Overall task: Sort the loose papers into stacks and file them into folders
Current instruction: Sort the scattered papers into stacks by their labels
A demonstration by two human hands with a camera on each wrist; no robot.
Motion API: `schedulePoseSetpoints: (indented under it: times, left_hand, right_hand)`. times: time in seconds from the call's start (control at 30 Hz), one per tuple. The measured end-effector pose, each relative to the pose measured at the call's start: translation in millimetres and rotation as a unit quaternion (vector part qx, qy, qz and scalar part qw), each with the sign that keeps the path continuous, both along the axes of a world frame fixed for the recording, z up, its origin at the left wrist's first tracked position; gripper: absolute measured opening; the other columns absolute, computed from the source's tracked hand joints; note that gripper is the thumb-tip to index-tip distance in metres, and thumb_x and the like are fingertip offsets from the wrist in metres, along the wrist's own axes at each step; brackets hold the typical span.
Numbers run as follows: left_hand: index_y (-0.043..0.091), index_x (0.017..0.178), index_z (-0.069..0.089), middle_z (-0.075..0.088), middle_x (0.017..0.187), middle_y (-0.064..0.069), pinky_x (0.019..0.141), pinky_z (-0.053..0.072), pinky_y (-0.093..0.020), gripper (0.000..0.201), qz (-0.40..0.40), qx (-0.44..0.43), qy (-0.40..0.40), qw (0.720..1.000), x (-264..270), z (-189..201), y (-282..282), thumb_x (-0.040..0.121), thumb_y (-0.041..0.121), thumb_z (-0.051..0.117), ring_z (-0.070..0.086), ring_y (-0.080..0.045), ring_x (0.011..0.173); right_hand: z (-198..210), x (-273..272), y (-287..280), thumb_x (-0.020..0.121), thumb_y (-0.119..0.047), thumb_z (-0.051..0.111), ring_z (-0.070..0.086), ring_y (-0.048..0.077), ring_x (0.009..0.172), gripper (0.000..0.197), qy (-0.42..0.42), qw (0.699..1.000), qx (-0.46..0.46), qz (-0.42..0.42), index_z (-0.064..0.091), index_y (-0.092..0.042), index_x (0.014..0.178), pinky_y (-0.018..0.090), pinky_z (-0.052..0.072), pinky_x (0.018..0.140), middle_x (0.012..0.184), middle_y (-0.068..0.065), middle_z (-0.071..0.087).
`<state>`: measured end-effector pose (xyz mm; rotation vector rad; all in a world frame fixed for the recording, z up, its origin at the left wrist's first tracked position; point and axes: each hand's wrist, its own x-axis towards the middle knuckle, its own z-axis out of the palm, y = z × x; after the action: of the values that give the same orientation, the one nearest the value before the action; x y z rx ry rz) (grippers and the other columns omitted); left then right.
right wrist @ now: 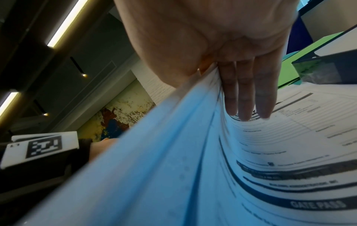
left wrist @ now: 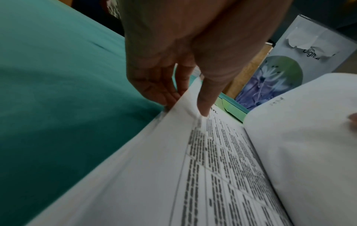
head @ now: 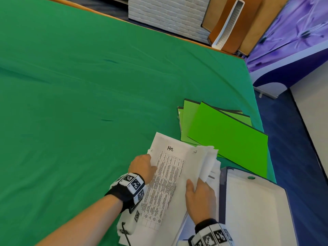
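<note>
A pile of loose white papers lies on the green tablecloth near the front edge. Its top sheet is a printed table with a handwritten heading. My left hand pinches that sheet's left edge, thumb on top and fingers underneath. My right hand grips a curled bundle of lifted sheets, thumb on one side and fingers on the other. Under the bundle lies a form headed "GATE PASS". Several bright green folders lie fanned just beyond the papers, to the right.
An open box file with a white inside and dark blue edges lies at the front right, against the papers. The table's right edge drops to a blue floor. Beyond the far edge stand a white brick panel and wooden boards.
</note>
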<state>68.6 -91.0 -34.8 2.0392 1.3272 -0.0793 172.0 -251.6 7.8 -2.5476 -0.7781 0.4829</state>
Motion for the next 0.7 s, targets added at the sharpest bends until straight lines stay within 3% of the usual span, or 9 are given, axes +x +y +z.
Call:
schedulePoseSetpoints:
  times: [0.1,0.17,0.23,0.3,0.33,0.4,0.5,0.57,0.7]
  left_hand:
    - [0.017,0.082,0.06,0.057,0.075,0.006,0.061,0.048,-0.023,0.025,-0.083,0.018,-0.077,0.993,-4,13,-8,0.096,0.038,0.057,0.051,-0.009,0.063]
    - [0.015,0.078,0.062,0.062,0.075,0.002,0.068,0.052,-0.032,0.042,-0.126,-0.026,-0.152,0.98,-3,22,-19,0.097,0.05,0.048,0.057,-0.013,0.065]
    - [0.021,0.091,0.072,0.072,0.094,0.006,0.08,0.053,-0.032,0.058,-0.138,-0.17,-0.206,0.954,-3,30,-29,0.097,0.061,0.03,0.067,-0.011,0.078]
    - [0.027,0.112,0.07,0.068,0.117,0.012,0.086,0.05,-0.029,0.066,-0.144,-0.272,-0.212,0.927,-2,35,-35,0.096,0.065,0.019,0.067,-0.007,0.092]
    - [0.026,0.118,0.068,0.066,0.122,0.011,0.09,0.048,-0.029,0.066,-0.152,-0.266,-0.209,0.929,-2,36,-34,0.096,0.066,0.019,0.065,-0.007,0.098]
    - [0.022,0.125,0.063,0.061,0.129,0.004,0.099,0.046,-0.033,0.058,-0.149,-0.146,-0.178,0.962,-2,32,-20,0.096,0.061,0.03,0.059,-0.01,0.11]
    - [0.017,0.132,0.051,0.052,0.133,-0.001,0.104,0.043,-0.035,0.044,-0.052,0.019,-0.094,0.994,-4,18,13,0.096,0.042,0.052,0.05,-0.017,0.119]
    - [0.014,0.127,0.05,0.057,0.122,-0.002,0.095,0.049,-0.033,0.043,-0.015,-0.013,-0.065,0.998,-6,9,29,0.093,0.038,0.061,0.056,-0.018,0.106]
    - [0.015,0.117,0.052,0.061,0.098,0.004,0.075,0.052,-0.028,0.037,-0.025,-0.078,-0.079,0.994,-9,2,31,0.089,0.034,0.067,0.06,-0.014,0.084]
  right_hand:
    - [3,-5,6,0.099,-0.033,0.046,0.06,0.031,0.095,0.033,0.008,1.0,-0.01,-0.008,0.065,-0.008,0.108,0.032,0.045,0.074,0.099,0.012,0.066]
    - [9,-8,11,0.099,-0.043,0.039,0.061,0.03,0.091,0.042,0.019,1.0,-0.005,-0.022,0.066,-0.012,0.1,0.033,0.044,0.072,0.093,0.01,0.067]
    - [16,-13,17,0.096,-0.058,0.032,0.059,0.026,0.084,0.052,0.042,0.998,-0.008,-0.046,0.066,-0.018,0.092,0.032,0.04,0.069,0.087,0.005,0.065]
    - [19,-16,20,0.093,-0.064,0.034,0.057,0.024,0.084,0.048,0.04,0.998,-0.016,-0.053,0.063,-0.026,0.096,0.031,0.038,0.07,0.088,0.003,0.064]
    - [19,-17,20,0.094,-0.06,0.038,0.059,0.025,0.087,0.044,0.028,0.998,-0.026,-0.048,0.064,-0.025,0.102,0.03,0.039,0.07,0.093,0.003,0.066]
    - [16,-15,18,0.097,-0.044,0.044,0.06,0.028,0.09,0.038,0.007,0.998,-0.055,-0.037,0.065,-0.014,0.108,0.03,0.044,0.072,0.1,0.009,0.067]
    - [11,-12,15,0.099,-0.031,0.044,0.054,0.026,0.082,0.032,0.014,0.996,-0.066,-0.054,0.063,-0.005,0.103,0.029,0.038,0.068,0.099,0.013,0.065]
    - [12,-12,12,0.1,-0.03,0.044,0.05,0.024,0.077,0.03,0.015,0.996,-0.062,-0.059,0.061,-0.005,0.096,0.028,0.036,0.067,0.093,0.012,0.063]
    - [12,-7,6,0.099,-0.028,0.044,0.051,0.024,0.075,0.027,0.021,0.997,-0.049,-0.061,0.049,-0.011,0.079,0.03,0.041,0.065,0.081,0.008,0.057]
